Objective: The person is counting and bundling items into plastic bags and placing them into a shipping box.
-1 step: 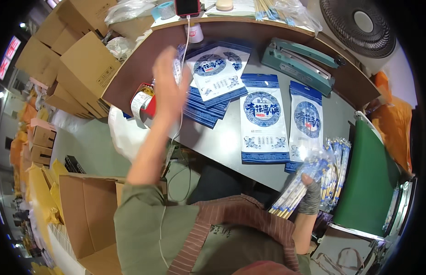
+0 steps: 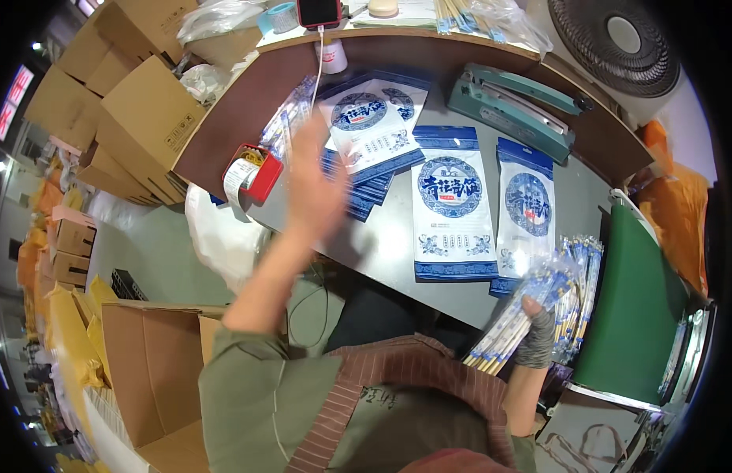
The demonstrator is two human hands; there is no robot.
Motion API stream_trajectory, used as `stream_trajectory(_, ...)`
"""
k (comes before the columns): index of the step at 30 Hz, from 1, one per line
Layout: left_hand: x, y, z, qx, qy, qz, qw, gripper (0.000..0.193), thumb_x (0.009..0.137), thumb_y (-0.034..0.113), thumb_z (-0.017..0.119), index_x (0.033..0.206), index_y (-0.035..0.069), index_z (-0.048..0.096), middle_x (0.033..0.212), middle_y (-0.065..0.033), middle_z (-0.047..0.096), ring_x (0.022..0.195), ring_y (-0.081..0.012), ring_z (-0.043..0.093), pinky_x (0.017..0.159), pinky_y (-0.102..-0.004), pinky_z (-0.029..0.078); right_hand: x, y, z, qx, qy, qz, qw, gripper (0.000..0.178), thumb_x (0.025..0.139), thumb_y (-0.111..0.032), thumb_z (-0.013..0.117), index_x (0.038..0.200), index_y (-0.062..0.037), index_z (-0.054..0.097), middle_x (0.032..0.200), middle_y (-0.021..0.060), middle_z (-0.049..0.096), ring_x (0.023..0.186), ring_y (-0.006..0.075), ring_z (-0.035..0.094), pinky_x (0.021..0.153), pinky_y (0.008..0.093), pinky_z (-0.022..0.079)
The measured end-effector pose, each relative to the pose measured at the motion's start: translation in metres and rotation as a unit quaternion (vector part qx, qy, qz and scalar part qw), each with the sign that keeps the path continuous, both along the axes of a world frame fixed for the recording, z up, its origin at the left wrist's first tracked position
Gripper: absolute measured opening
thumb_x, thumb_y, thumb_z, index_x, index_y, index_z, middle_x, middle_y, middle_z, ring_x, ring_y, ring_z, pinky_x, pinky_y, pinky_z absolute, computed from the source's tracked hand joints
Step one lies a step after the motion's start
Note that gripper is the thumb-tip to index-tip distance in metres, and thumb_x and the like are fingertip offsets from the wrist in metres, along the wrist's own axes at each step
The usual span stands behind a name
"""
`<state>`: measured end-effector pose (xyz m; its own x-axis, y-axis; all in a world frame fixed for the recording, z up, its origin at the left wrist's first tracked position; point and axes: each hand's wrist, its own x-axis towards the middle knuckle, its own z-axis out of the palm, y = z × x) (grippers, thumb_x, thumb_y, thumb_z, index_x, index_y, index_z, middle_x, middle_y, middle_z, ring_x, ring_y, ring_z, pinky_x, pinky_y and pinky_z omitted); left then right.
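Gray table [image 2: 382, 246], pouches [image 2: 454, 229], sealer [image 2: 512, 112], likely chopsticks [image 2: 290, 117]

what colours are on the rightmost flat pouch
The rightmost flat pouch is white with blue bands, a round blue design and some red; clearest in head view.

Two hands [image 2: 315, 189], four pouch fronts [image 2: 454, 205], one sealer [image 2: 504, 126], one fan [image 2: 622, 35], one phone [image 2: 319, 12].

On the bench [image 2: 382, 256], a box [image 2: 267, 184] sits left of the pouch stack [image 2: 378, 148]; two pouches [image 2: 453, 217] lie right of that stack, the heat sealer [image 2: 509, 117] behind them, chopstick bundles [image 2: 590, 276] to their right.
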<state>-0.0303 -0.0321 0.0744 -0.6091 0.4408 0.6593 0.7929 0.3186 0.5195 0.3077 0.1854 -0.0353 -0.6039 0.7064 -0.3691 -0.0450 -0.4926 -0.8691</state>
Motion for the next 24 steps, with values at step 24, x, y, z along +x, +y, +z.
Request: stream_trajectory(24, 0.143, 0.025, -0.054, -0.127, -0.036, -0.258, 0.957, 0.048, 0.074, 0.019, 0.073, 0.116, 0.003, 0.056, 0.11, -0.0148, 0.058, 0.101, -0.0335, 0.056, 0.089, -0.0403, 0.046, 0.008, -0.043, 0.074, -0.02, 0.111, 0.071, 0.991, 0.057, 0.064, -0.012, 0.073, 0.113, -0.0021, 0.045, 0.072, 0.0062, 0.052, 0.063, 0.0162, 0.056, 0.055, 0.029, 0.051)
